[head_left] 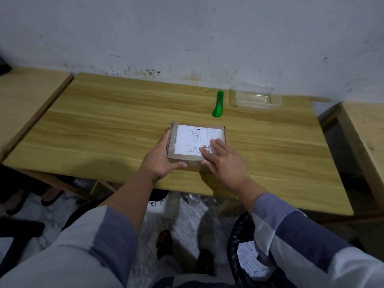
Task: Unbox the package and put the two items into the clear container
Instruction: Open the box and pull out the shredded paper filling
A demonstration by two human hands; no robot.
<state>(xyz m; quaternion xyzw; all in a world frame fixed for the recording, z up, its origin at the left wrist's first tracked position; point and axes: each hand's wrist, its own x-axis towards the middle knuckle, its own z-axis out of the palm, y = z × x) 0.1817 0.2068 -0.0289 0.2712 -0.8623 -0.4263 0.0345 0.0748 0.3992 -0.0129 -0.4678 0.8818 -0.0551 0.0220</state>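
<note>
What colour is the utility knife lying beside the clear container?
Bright green. The utility knife shows clearly in the head view.

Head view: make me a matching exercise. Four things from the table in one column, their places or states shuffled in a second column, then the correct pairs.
Things
1. cardboard package
2. green utility knife
3. clear container
4. left hand

Places or states
A. empty, at the far right of the table, near the wall
B. grips the package's near left corner, thumb along its front side
C. taped shut, white shipping label on top
D. lies untouched between the package and the container

Pairs: 1-C, 2-D, 3-A, 4-B
</note>
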